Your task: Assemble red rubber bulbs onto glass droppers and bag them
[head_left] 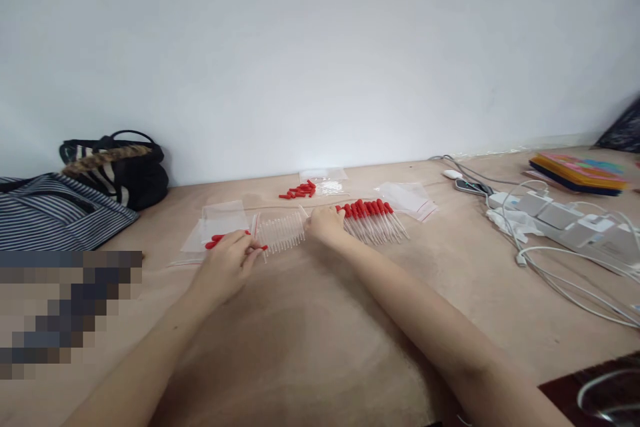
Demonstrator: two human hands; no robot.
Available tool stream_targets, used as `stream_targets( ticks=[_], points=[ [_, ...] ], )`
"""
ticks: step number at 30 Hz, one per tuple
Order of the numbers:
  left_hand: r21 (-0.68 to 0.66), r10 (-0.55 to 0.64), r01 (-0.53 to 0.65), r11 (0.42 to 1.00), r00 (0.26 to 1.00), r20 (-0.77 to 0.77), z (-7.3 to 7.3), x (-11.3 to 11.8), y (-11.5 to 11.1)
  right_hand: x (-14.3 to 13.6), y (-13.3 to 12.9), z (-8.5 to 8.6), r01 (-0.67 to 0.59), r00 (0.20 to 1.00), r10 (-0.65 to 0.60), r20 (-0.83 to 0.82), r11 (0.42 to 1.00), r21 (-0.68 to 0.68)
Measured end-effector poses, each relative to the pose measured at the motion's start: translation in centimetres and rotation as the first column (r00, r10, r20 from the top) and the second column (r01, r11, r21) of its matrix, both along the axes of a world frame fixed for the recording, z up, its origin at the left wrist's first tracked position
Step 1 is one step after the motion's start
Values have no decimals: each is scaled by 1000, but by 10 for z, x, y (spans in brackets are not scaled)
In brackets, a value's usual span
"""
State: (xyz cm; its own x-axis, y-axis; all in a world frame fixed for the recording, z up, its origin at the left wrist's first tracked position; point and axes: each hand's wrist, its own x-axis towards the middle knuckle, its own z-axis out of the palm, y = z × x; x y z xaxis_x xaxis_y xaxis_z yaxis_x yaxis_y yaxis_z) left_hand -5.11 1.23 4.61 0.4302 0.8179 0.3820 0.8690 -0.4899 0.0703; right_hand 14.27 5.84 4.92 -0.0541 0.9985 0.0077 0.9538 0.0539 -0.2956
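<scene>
My left hand (227,260) pinches a small red rubber bulb (264,248) between thumb and fingertips, beside a row of clear thin glass tubes (281,235). More red bulbs (214,240) lie behind that hand. My right hand (324,224) is closed at the left end of a row of droppers with red bulbs (370,211) on clear tubes. What its fingers hold is hidden. Farther back sits a loose pile of red bulbs (299,191), with several clear tubes (330,187) to its right.
Clear plastic bags (225,215) lie behind the left hand, and another bag (405,199) is at the right. A power strip with chargers (560,219) and cables fills the right side. A striped bag (65,213) and a black bag (145,177) stand left, against the wall.
</scene>
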Motion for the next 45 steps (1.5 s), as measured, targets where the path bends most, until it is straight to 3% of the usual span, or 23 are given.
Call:
stream_targets(
  ticks=[3, 7, 10, 13, 18, 29, 34, 39, 45],
  points=[
    [36, -162, 159, 987, 984, 77, -12, 30, -16, 24, -23, -2, -53, 998, 57, -28, 989, 140],
    [21, -303, 303, 953, 942, 144, -34, 59, -30, 70, -55, -25, -196, 960, 259, -103, 889, 413],
    [28, -299, 301, 953, 926, 231, -45, 64, -28, 99, -73, -43, -292, 923, 378, -66, 805, 516],
    [11, -306, 317, 948, 907, 289, -49, 60, -23, 113, -83, -50, -337, 910, 413, -30, 780, 527],
    [-70, -339, 380, 923, 884, 323, -47, 61, -23, 105, -89, -48, -309, 918, 390, -73, 817, 487],
    [-145, -217, 286, 947, 904, 368, -47, 70, -30, 82, -98, -54, -337, 888, 448, -105, 789, 515],
    [-143, -173, 254, 957, 890, 422, -48, 70, -31, 81, -99, -54, -366, 862, 500, -85, 729, 578],
    [-234, -71, 215, 948, 861, 503, -51, 71, -32, 76, -101, -54, -391, 822, 566, -71, 650, 651],
    [-302, -34, 268, 915, 797, 604, -60, 68, -32, 78, -101, -53, -420, 797, 602, -37, 598, 683]
  ],
)
